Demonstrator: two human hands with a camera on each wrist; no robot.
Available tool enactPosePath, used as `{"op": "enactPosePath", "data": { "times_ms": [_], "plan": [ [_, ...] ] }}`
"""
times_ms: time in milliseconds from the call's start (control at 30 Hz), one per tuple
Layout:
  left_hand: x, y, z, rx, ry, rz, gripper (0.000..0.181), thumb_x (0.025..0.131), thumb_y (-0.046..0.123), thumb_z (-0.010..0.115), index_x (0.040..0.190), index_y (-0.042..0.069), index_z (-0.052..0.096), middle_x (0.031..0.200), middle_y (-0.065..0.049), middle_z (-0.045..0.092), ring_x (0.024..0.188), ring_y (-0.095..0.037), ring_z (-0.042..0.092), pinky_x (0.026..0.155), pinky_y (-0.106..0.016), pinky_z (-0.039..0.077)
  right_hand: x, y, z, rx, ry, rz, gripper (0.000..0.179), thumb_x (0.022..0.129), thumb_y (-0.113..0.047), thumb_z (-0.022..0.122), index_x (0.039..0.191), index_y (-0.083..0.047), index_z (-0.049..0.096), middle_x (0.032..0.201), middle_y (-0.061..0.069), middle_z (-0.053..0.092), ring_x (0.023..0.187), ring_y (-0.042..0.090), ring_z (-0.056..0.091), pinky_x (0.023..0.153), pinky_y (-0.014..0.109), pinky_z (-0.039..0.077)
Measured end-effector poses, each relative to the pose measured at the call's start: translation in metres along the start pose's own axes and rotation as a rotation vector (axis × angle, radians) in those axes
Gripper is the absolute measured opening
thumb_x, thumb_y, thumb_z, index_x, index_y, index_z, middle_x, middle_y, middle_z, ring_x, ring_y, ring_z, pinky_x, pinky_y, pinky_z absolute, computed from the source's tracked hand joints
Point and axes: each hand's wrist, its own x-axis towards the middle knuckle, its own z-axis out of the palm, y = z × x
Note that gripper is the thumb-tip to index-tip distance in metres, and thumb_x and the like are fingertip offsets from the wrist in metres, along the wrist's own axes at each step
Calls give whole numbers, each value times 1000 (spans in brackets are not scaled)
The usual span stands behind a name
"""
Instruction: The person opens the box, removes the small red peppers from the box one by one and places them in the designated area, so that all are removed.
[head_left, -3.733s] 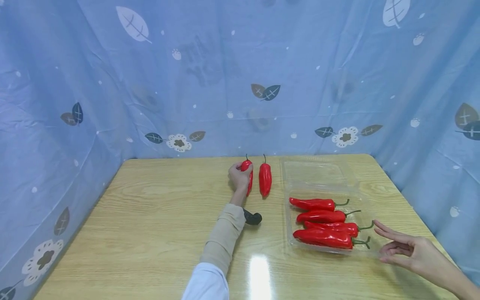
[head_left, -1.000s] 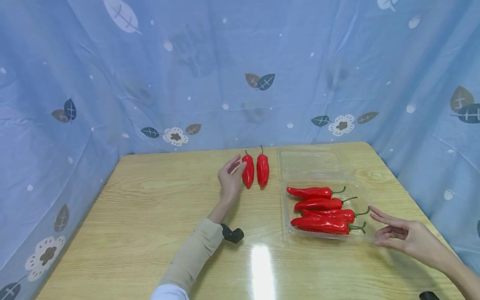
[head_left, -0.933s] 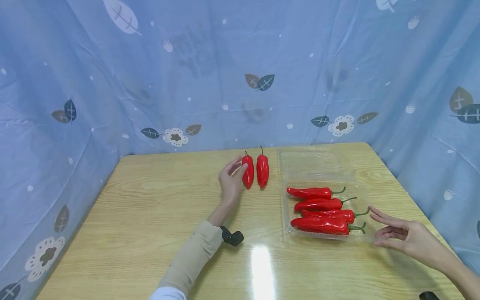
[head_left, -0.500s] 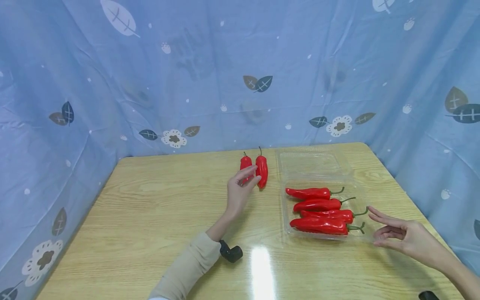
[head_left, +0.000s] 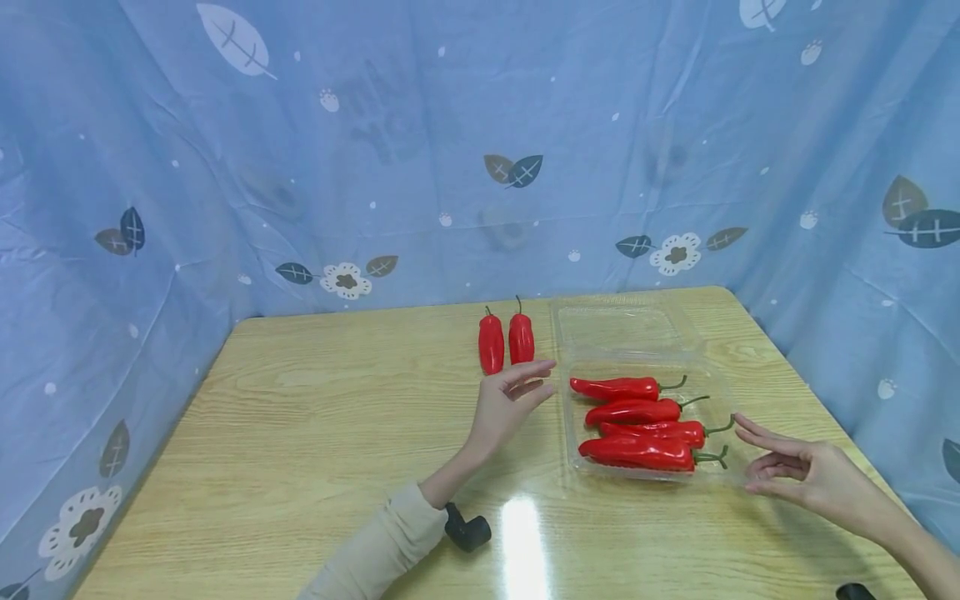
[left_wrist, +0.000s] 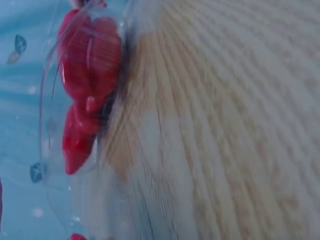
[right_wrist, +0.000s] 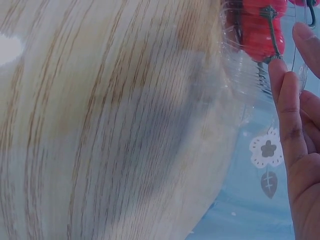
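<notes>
In the head view two red chili peppers, one on the left [head_left: 491, 346] and one on the right [head_left: 521, 337], lie side by side at the back of the table. Below them my left hand [head_left: 504, 412] hangs with loosely bent fingers and nothing in its grasp, near the left wall of a clear plastic clamshell box [head_left: 567, 433]. Several more red peppers [head_left: 637, 452] lie crosswise in that box, green stems pointing right. At the box's right edge is my right hand [head_left: 817, 479], its fingers extended and fingertips by the rim and a pepper stem [right_wrist: 272, 37].
The box's transparent lid [head_left: 618, 327] lies folded back toward the rear table edge. A blue patterned curtain [head_left: 420, 150] closes off the back and sides. A black wrist mount [head_left: 468, 532] sits under my left wrist. Bare wooden tabletop [head_left: 300, 433] spreads to the left.
Earlier my left hand held the left pepper at the back; it has let go and moved right and nearer, toward the box. The right hand has stayed put. The head view has shifted slightly.
</notes>
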Motion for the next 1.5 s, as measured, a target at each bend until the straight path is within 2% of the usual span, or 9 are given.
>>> {"op": "enactPosePath", "data": {
  "times_ms": [267, 367, 467, 533, 733, 967, 1133, 1367, 1500],
  "plan": [
    [-5, 3, 21, -2, -215, 43, 34, 84, 2, 71, 118, 1, 67, 114, -12, 69, 105, -32, 64, 87, -31, 53, 1, 0, -2, -2, -7, -7, 80, 74, 14, 72, 145, -6, 41, 130, -30, 50, 83, 7, 66, 66, 19, 53],
    [-4, 3, 28, 35, -293, 55, 36, 84, 7, 73, 119, 3, 67, 115, -9, 68, 105, -28, 65, 87, -34, 53, 3, -1, -2, 12, -10, -17, 80, 74, 14, 72, 145, -4, 40, 132, -29, 49, 84, 8, 67, 66, 21, 54],
    [-1, 0, 34, 109, -360, 63, 37, 84, 10, 74, 121, 5, 66, 116, -6, 68, 104, -17, 65, 87, -34, 53, 3, -1, -2, 20, -12, -15, 80, 74, 14, 71, 145, -5, 40, 132, -29, 48, 84, 9, 66, 66, 21, 54],
    [0, -2, 39, 135, -396, 65, 37, 84, 9, 74, 120, 4, 66, 116, -6, 68, 102, -14, 65, 86, -33, 54, 3, -1, -1, 28, -16, -10, 80, 75, 14, 71, 145, -6, 40, 132, -29, 49, 84, 9, 66, 66, 21, 54],
    [6, -6, 58, 168, -490, 76, 38, 82, 7, 76, 119, 5, 68, 115, -2, 69, 107, -2, 60, 82, -27, 54, 2, -1, -1, 26, -13, -3, 79, 75, 14, 71, 145, -5, 40, 132, -29, 49, 84, 9, 67, 65, 22, 54],
    [15, -9, 81, 110, -591, -43, 43, 83, 9, 74, 126, 10, 65, 118, 8, 67, 109, 5, 55, 87, -19, 50, 2, 0, -1, 38, -13, -12, 80, 74, 15, 71, 145, -4, 40, 132, -28, 49, 84, 10, 67, 65, 22, 55],
    [21, -10, 96, 210, -643, -49, 45, 83, 14, 75, 127, 14, 64, 116, 11, 67, 105, 10, 54, 84, -13, 47, 1, 0, 0, 56, -20, -18, 81, 74, 15, 71, 145, -5, 39, 132, -27, 50, 83, 10, 67, 64, 23, 55],
    [26, -12, 111, 214, -710, -85, 44, 81, 8, 75, 124, 9, 65, 114, 1, 69, 96, 13, 58, 83, -11, 47, -1, 0, 1, 15, -2, -7, 81, 74, 14, 72, 146, -7, 40, 131, -29, 50, 82, 9, 66, 64, 21, 54],
    [29, -13, 114, 365, -769, -18, 40, 85, 15, 73, 124, 13, 66, 114, 8, 68, 97, 18, 53, 85, -6, 42, -2, 1, 1, 25, 4, -3, 81, 74, 16, 71, 145, -4, 39, 134, -26, 49, 83, 8, 66, 66, 19, 53]
  ]
}}
